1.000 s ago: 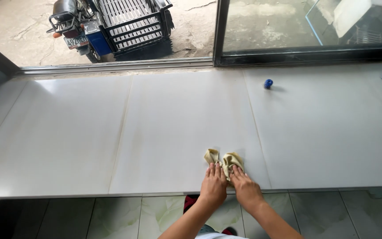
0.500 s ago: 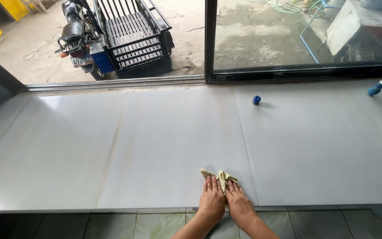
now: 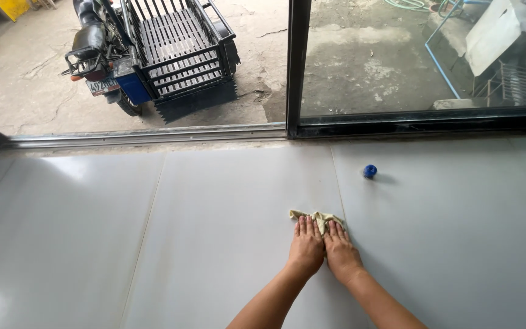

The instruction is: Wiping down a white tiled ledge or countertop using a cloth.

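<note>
Under our left hand [image 3: 306,247] and right hand [image 3: 340,250], lying flat side by side with fingers together, we are pressing a yellowish cloth [image 3: 315,216] onto the grey floor [image 3: 153,244]; a blue cap [image 3: 370,171] is sitting well beyond the right hand.

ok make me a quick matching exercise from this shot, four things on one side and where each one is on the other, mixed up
Things
1. cloth
2. blue ball
3. motorbike with cargo cage
4. black door frame

Places
A. outside on the concrete, upper left
B. pressed flat on the pale tiles under the left hand and right hand
C. upright between the opening and the glass pane
D. alone on the tiles, right of the cloth and farther away

Pairs: 1-B, 2-D, 3-A, 4-C
</note>
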